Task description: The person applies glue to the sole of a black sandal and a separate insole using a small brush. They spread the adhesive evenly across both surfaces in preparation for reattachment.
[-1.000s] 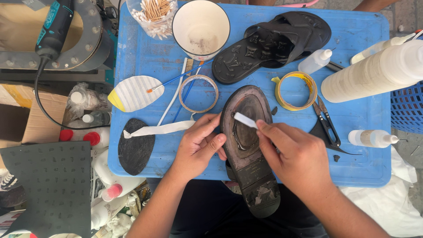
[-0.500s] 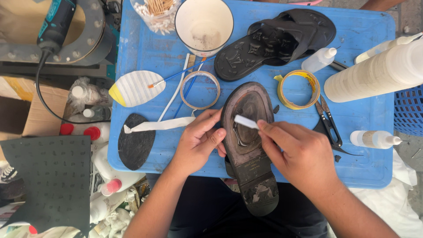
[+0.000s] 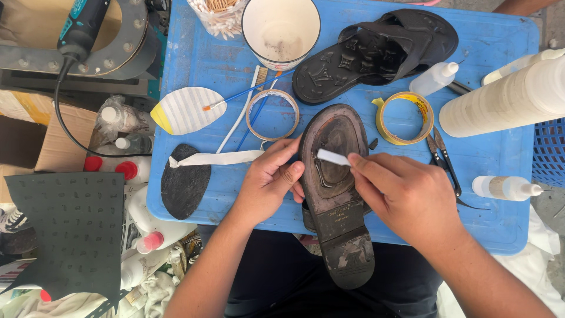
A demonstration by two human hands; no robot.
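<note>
Left hand (image 3: 268, 185) clamps the upturned sandal sole (image 3: 336, 188); right hand (image 3: 406, 197) pinches a white stick (image 3: 333, 157) against it.

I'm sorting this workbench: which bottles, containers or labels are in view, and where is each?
Large white cylindrical bottle: lying at the table's right edge.
Small clear squeeze bottle with white cap: beside the black sandal.
Small nozzle-tipped bottle: right of the scissors.
Clear jar of cotton swabs: top edge.
Red-capped bottles: left of the table.
</note>
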